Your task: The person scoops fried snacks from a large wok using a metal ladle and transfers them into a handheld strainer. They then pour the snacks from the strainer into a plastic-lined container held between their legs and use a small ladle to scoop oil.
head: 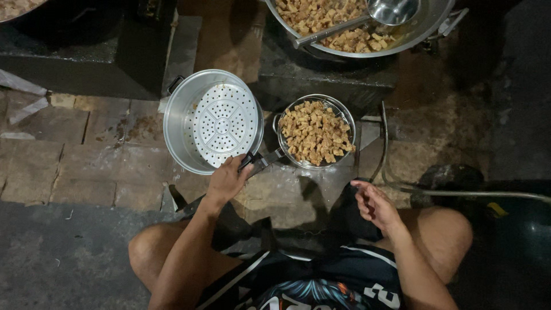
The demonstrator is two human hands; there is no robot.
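A: Where does the frying stand?

B: 1 round wire strainer basket (316,132) sits heaped with golden fried cubes, resting on the brick floor (86,166) just beside the silver steamer pot with its perforated insert (213,120), which looks bare. The left hand (227,179) has its fingers closed on the strainer's handle. More cubes remain in the big metal wok (425,28).

A: The right hand (373,202)?

B: Loosely open, holding nothing. Dim, soot-dark cooking corner.

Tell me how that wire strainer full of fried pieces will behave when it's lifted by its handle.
The strainer is heaped, so it will likely feel front-heavy and dip away from the left hand on its handle. The loose golden pieces could spill if it tilts. The thin wire basket may flex slightly.
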